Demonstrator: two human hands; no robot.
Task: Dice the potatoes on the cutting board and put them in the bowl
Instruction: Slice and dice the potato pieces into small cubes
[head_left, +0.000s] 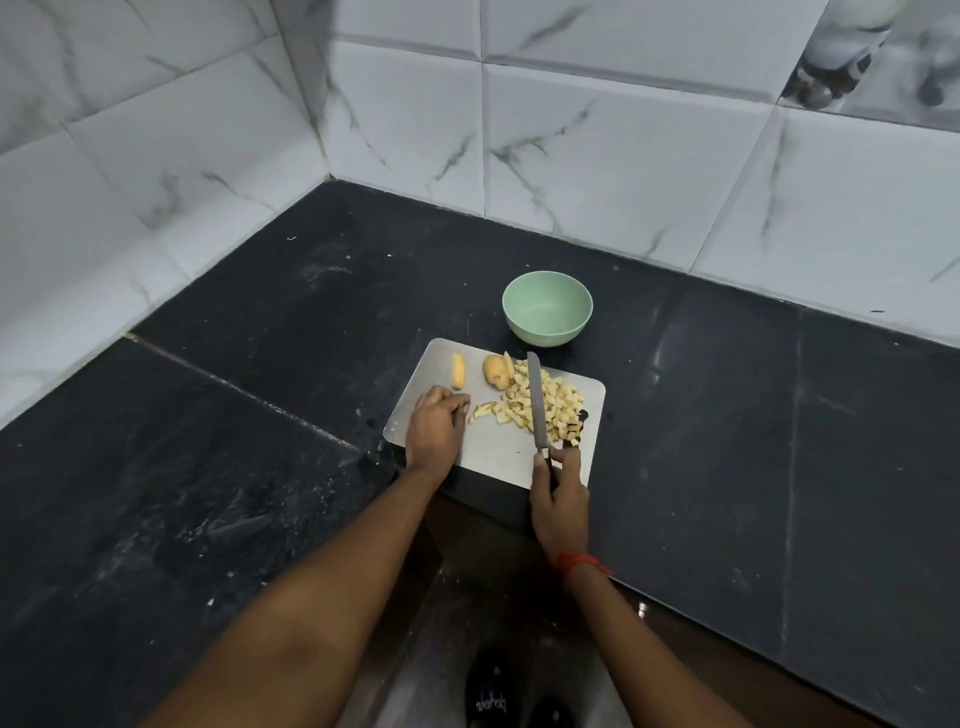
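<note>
Right hand grips knife over diced potato on board, bowl beyond.

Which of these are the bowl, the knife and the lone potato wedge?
bowl (547, 312), head view, bare inside wall.
knife (537, 402), head view, middle of the blade.
potato wedge (458, 371), head view, middle of the wedge.

You have open bench to the right of the cutting board and to its left. Straight ahead, the bowl sits just behind the board's far edge, and the knife and the diced pile stand between you and it. Tiled walls close the back and left.
</note>
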